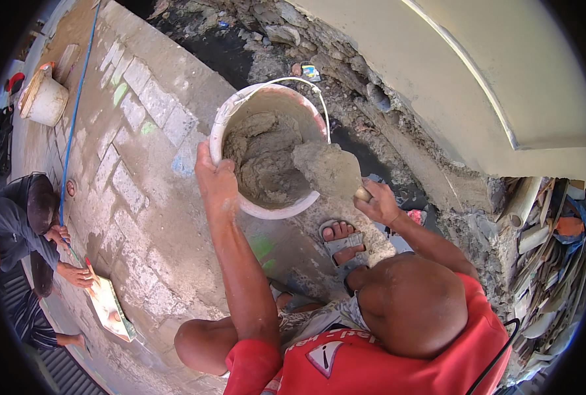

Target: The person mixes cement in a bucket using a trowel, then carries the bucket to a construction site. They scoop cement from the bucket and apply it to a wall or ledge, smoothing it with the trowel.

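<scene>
i have one stretch of paved ground [168,257] across most of my head view, and one pale wall [503,79] at upper right. one pile of boards and scrap [549,263] lies below that wall. one other person [23,217] crouches far left, near one flat, pale panel [108,306]. one large white bucket [266,212] sits ahead of the wearer, between the two hands, open side up, grey wet mix [263,158] inside. one smaller-looking bucket [47,102] stands upper left. the wearer's left hand [217,184] grips the large bucket's left rim, fingers bent and barely parted; i cannot tell how far they wrap behind. the right hand [380,203] has its fingers curled closed around the handle of one trowel [362,193], whose mix-laden blade overlaps the bucket's right rim.
</scene>
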Demonstrator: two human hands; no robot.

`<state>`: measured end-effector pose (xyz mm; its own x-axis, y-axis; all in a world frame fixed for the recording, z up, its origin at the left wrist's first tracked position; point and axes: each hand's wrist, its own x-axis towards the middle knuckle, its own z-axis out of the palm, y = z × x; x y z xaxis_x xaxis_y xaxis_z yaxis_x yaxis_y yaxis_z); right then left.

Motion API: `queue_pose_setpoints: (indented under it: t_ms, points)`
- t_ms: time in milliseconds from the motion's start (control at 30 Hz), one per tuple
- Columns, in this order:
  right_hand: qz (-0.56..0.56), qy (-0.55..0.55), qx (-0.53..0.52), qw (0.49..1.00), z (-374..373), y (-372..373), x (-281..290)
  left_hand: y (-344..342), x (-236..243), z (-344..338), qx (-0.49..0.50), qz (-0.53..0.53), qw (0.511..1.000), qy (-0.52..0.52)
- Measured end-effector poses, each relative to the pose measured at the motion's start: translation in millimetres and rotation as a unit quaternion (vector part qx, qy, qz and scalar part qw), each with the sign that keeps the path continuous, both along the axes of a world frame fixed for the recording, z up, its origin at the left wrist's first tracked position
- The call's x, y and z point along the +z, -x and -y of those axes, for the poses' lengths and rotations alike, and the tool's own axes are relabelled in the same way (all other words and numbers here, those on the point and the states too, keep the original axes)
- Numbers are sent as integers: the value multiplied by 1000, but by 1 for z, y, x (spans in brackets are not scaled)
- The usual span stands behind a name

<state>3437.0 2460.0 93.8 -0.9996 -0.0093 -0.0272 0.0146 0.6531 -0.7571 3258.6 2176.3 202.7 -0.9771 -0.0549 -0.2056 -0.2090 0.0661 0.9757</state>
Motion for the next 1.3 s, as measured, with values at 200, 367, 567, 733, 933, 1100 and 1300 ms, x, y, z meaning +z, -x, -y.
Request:
queue_pose_setpoints:
  t_ms: [200,367,567,733,933,1100,1300]
  points:
    - [0,-55,-131,990,-61,-52,-25,2,-1,5,-16,-10,1000,-19]
    - [42,-102,-202,973,-110,-74,-79,0,-4,9,-6,-13,1000,-3]
    - [49,-91,-236,966,-145,-64,-146,-2,-11,23,-20,1,999,-41]
    - [38,-84,-257,962,-157,-51,-174,-4,-18,33,34,19,999,5]
    - [69,-72,-279,955,-158,-46,-188,-7,-19,29,70,11,997,21]
    - [99,-40,-275,955,-174,-30,-190,-7,-18,29,63,12,998,9]
    - [190,142,-347,907,-210,7,-172,-4,-22,36,55,9,997,52]
